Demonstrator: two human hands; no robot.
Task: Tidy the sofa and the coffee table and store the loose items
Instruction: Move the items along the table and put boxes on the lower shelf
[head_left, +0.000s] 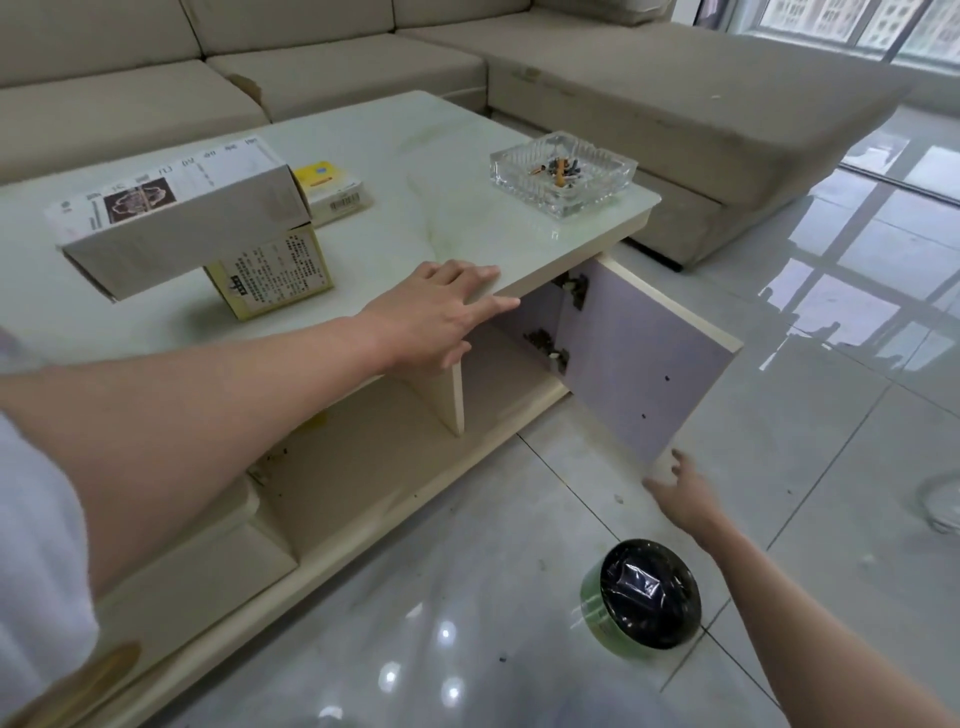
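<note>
The pale marble-topped coffee table (447, 218) fills the left half of the view. My left hand (441, 312) rests flat on its front edge, fingers spread, holding nothing. Below that edge the cabinet door (644, 358) stands swung open, its lilac inner face showing. My right hand (685, 493) hovers open just under the door's lower corner, not gripping it. On the tabletop a long white carton (176, 228) leans across a yellow box (280, 275), with a small yellow-and-white box (332, 189) behind. A glass ashtray (563, 171) with cigarette butts sits at the right corner.
A beige sectional sofa (675, 98) wraps behind and to the right of the table. A small green bin with a black liner (647, 597) stands on the glossy tiled floor beside my right forearm. A clear glass object (943, 499) shows at the right edge.
</note>
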